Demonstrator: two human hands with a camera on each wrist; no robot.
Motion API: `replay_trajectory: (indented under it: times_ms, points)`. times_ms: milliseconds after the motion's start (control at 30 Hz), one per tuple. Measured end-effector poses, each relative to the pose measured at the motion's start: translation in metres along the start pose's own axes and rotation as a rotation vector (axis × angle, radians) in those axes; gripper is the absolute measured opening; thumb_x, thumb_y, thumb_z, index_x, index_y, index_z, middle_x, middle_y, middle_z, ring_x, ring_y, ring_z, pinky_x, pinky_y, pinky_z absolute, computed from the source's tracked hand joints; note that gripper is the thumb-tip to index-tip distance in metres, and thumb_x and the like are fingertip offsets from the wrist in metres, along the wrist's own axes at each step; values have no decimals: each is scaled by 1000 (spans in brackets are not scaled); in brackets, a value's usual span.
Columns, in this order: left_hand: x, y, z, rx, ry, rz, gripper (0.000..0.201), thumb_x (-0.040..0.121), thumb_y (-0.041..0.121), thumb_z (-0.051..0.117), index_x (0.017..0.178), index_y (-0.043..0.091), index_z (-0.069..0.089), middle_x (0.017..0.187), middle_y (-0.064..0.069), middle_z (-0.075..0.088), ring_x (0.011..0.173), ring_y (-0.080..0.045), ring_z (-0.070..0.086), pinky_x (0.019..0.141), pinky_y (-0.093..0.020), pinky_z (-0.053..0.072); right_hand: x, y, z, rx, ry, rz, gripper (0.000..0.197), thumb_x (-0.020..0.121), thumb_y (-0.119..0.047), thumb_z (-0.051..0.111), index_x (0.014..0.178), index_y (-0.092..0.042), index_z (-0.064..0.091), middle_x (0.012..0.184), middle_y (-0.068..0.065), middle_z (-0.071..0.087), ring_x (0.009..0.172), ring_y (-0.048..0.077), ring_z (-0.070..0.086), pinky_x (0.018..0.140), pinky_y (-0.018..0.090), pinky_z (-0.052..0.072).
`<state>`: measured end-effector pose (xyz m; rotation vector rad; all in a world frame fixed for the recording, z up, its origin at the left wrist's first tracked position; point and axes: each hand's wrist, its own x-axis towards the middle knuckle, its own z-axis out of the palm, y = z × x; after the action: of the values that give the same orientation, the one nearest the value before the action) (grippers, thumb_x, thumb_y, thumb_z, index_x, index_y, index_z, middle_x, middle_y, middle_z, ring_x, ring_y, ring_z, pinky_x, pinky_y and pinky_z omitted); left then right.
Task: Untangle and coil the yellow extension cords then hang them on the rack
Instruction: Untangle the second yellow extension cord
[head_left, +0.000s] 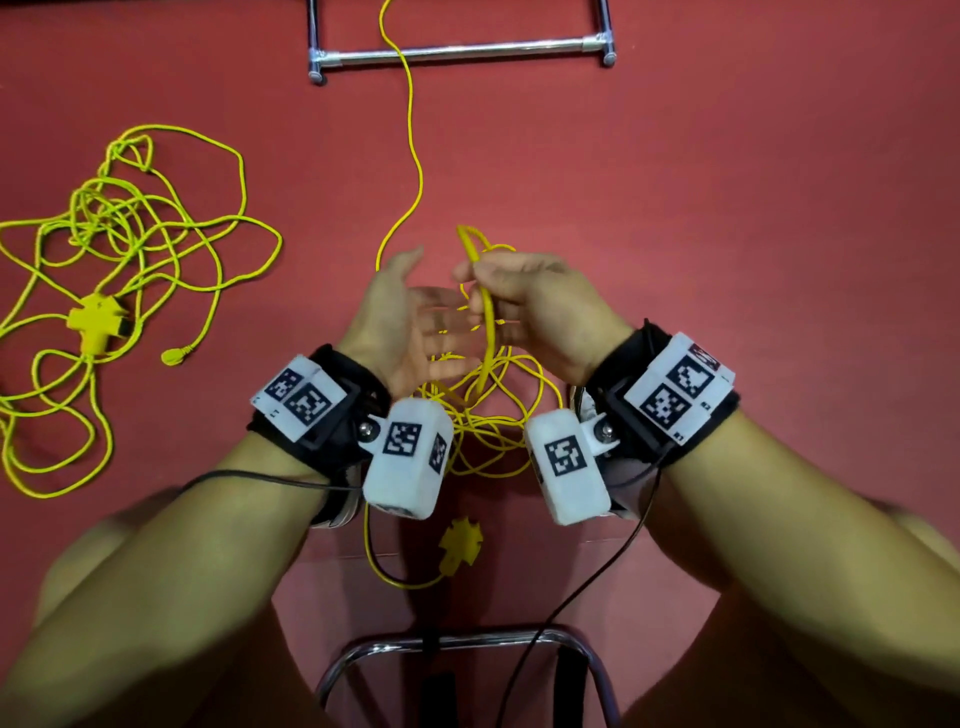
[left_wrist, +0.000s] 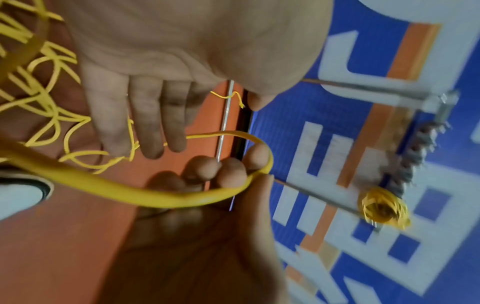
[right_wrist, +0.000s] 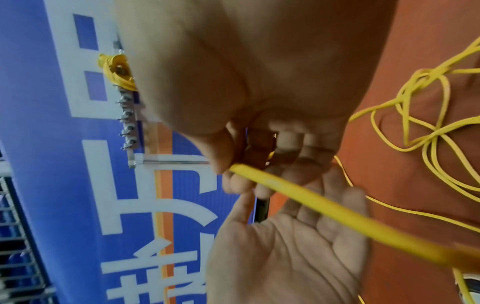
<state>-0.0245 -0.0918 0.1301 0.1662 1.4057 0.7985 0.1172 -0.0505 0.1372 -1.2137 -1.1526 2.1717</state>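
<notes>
My right hand (head_left: 511, 293) pinches a bent loop of the yellow extension cord (head_left: 485, 332) between thumb and fingers, raised over the red floor. The left hand (head_left: 408, 322) is held open beside it, palm turned to the cord, fingers straight and holding nothing. Below both hands the cord's loose loops (head_left: 488, 431) pile up, and its cross-shaped socket (head_left: 460, 543) lies near me. One strand (head_left: 413, 156) runs away to the rack's chrome base (head_left: 457, 52). In the left wrist view a coiled yellow cord (left_wrist: 381, 207) hangs on a rack hook.
A second yellow cord (head_left: 130, 234) lies tangled at the left with its own cross-shaped socket (head_left: 96, 319) and plug (head_left: 171, 356). A chrome chair frame (head_left: 467, 642) stands just below me. Black sensor cables (head_left: 587, 587) trail from my wrists.
</notes>
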Motion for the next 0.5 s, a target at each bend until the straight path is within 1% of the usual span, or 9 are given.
replay_trajectory:
  times_ms: [100, 133, 200, 267, 333, 367, 400, 467, 500]
  points:
    - [3, 4, -5, -149, 4, -5, 66, 100, 60, 28, 66, 11, 56, 44, -1, 45, 36, -19, 48, 50, -24, 48, -8, 0, 8, -108, -209, -14, 24, 101, -9, 47, 88, -11, 67, 59, -4, 60, 54, 8, 57, 55, 22, 47]
    - [5, 5, -6, -158, 18, 0, 64, 101, 59, 29, 70, 10, 56, 42, 0, 47, 33, -19, 46, 44, -21, 45, -9, 2, 9, -168, -253, -30, 23, 100, -8, 49, 87, -11, 68, 60, -4, 61, 55, 9, 56, 56, 24, 43]
    - [9, 5, -8, -191, 74, 34, 48, 104, 50, 36, 84, 11, 55, 47, 3, 58, 34, -14, 52, 36, -17, 41, -11, 7, 10, -265, -284, -25, 22, 97, -8, 55, 82, -14, 71, 60, -4, 63, 57, 12, 52, 56, 26, 39]
    - [11, 6, -9, -236, 105, 81, 33, 106, 35, 40, 88, 12, 57, 52, 7, 61, 43, -8, 59, 38, -18, 45, -10, 13, 9, -417, -275, 24, 21, 94, -14, 62, 76, -17, 71, 60, -4, 65, 56, 10, 54, 58, 28, 43]
    - [10, 8, -7, -200, 69, 105, 22, 105, 24, 44, 92, 15, 59, 59, 8, 63, 50, -6, 61, 46, -19, 50, -6, 20, 7, -590, -199, 84, 26, 94, -31, 63, 73, -18, 69, 63, -3, 67, 60, 11, 60, 66, 36, 51]
    - [7, 8, -5, -168, 42, 113, 19, 103, 20, 46, 92, 16, 61, 64, 8, 65, 55, -6, 62, 51, -20, 51, -3, 22, 5, -600, -111, 107, 31, 95, -40, 59, 74, -19, 68, 70, 1, 69, 64, 16, 63, 69, 40, 54]
    - [4, 9, -4, -139, 8, 125, 17, 101, 18, 47, 92, 17, 62, 67, 7, 66, 59, -8, 63, 55, -21, 51, 1, 22, 2, -554, 4, 127, 35, 97, -46, 54, 78, -19, 66, 77, 5, 70, 68, 20, 64, 68, 40, 55]
    - [-2, 8, 0, -56, -90, 157, 18, 98, 13, 48, 91, 16, 64, 69, 5, 65, 65, -12, 64, 60, -24, 52, 7, 16, -4, -364, 227, 174, 43, 100, -53, 42, 84, -18, 61, 81, 8, 68, 68, 20, 62, 59, 28, 49]
    - [-6, 8, 2, -5, -146, 168, 18, 96, 10, 48, 91, 13, 65, 68, 3, 64, 65, -13, 63, 61, -26, 53, 8, 12, -8, -252, 288, 207, 47, 100, -56, 38, 85, -17, 58, 75, 6, 66, 65, 19, 60, 57, 25, 44]
